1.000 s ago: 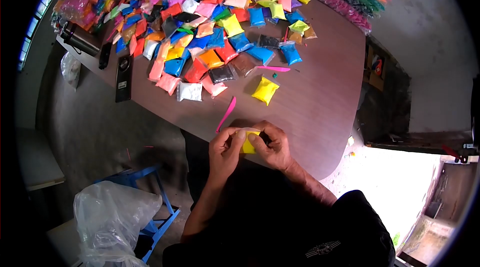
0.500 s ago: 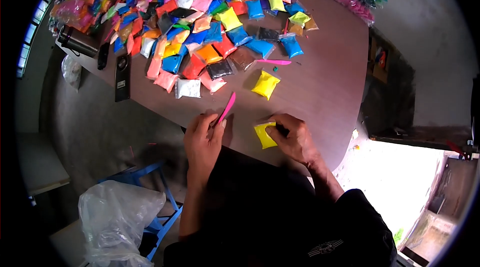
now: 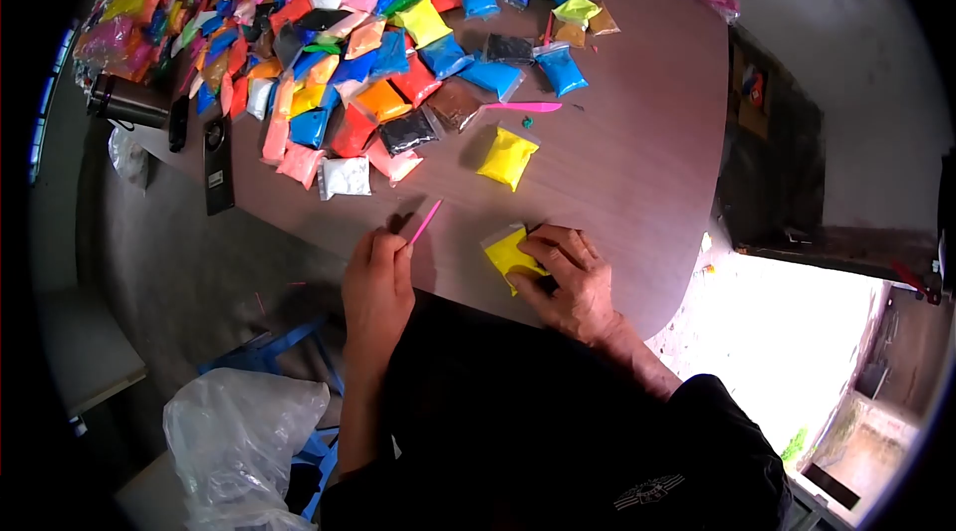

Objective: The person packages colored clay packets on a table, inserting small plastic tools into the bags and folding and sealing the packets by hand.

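While gripping a slim pink knife (image 3: 426, 220) between thumb and fingers of the left hand (image 3: 378, 277), shown pinching a yellow packet (image 3: 506, 254) with the right hand (image 3: 578, 287), near the front edge of the table (image 3: 617, 163). Note knife and packet well apart, with tabletop between. Judge the packet filled and shaped; not tellable at this angle: whether sealed, whether lifted or resting, or how much handling is left. Compare a second yellow packet (image 3: 508, 158), lying flat just beyond, apparently at a similar stage. Farther off, see another pink knife (image 3: 528, 106) and a crowded spread of coloured packets (image 3: 382, 99). For movement, note bare surface rightward to the curved edge; leftward, a tighter margin beside the slanting front edge.
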`<action>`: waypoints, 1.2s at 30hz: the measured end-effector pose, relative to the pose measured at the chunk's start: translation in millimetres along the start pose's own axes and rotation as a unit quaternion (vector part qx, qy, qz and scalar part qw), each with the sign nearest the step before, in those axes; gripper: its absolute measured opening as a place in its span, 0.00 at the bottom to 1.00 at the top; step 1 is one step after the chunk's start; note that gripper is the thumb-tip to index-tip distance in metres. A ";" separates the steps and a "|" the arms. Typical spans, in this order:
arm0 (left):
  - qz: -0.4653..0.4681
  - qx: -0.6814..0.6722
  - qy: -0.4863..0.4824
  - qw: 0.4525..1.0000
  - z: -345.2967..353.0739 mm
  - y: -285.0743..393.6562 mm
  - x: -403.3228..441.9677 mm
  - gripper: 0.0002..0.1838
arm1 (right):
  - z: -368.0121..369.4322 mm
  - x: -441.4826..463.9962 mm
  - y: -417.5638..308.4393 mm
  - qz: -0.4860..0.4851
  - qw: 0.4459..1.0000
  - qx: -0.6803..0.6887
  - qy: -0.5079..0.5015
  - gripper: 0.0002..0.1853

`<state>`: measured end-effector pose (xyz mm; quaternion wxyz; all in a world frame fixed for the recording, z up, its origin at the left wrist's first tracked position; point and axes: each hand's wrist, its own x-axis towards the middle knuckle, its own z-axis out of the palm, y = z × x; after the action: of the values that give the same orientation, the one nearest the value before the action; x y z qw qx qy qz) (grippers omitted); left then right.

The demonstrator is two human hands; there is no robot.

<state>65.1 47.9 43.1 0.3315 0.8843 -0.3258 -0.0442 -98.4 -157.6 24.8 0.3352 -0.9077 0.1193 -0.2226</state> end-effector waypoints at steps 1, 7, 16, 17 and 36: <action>-0.014 -0.018 -0.020 1.000 -2.7 0.9 -2.1 0.04 | 1.6 -0.2 -0.2 0.003 1.000 0.001 -0.002 0.25; 0.040 -0.043 -0.047 0.997 15.4 27.9 -6.8 0.10 | 6.9 1.3 2.7 -0.015 1.000 0.000 0.023 0.25; -0.046 -0.005 0.027 0.999 5.5 -11.0 -7.0 0.07 | 3.6 3.7 4.3 -0.014 1.000 0.010 0.013 0.24; -0.069 -0.087 0.037 0.993 4.3 -13.4 -8.2 0.06 | 3.2 3.8 4.3 -0.016 1.000 0.012 0.009 0.23; 0.010 -0.084 -0.043 0.996 15.6 14.4 -10.1 0.08 | 6.2 3.9 3.8 -0.034 0.999 -0.005 -0.009 0.19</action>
<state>44.8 37.2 38.5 0.3904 0.8476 -0.3436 -0.1055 -92.2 -158.4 19.4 0.3236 -0.9149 0.0864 -0.2254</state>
